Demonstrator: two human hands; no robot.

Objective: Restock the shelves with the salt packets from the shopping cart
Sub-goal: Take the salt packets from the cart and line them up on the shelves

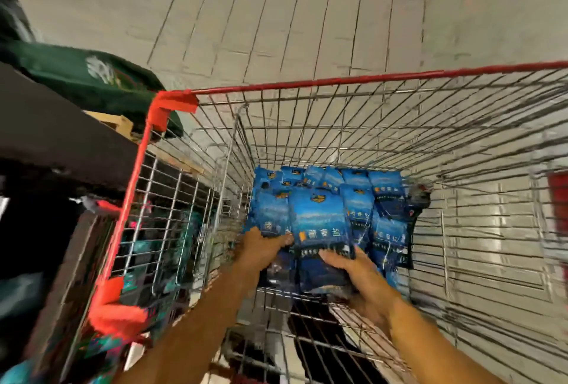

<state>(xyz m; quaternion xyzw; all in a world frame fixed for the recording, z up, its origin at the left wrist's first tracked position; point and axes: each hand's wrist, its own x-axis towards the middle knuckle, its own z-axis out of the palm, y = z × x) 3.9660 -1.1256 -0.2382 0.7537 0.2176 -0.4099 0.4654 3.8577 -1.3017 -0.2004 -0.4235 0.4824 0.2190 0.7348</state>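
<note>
One wire shopping cart w/ red rim, seen from above by the head cam; blue salt packets piled at the far end of the basket floor, overlapping, approx a dozen visible, exact count can't be told since they overlap and the pic is blurry. Both arms reach down into the cart; left hand at the near-left edge of the pile, fingers curled onto the lower edge of a packet there; right hand grips the front packet, thumb across its lower face, other fingers hidden under it; that packet is tilted up above the rest, nearest the cam. The two hands are close together, not touching as far as shows.

Around: dark shelf just left of the cart, its edge against the cart's red rail; one dark green bag lying beyond the shelf top; one small tan box beside the cart's far-left red corner; pale tiled floor beyond and to the right. Cart wires cross the view of goods on the shelf's lower levels at left, too blurred to name; one dark crumpled item at the pile's right edge, unclear what.
</note>
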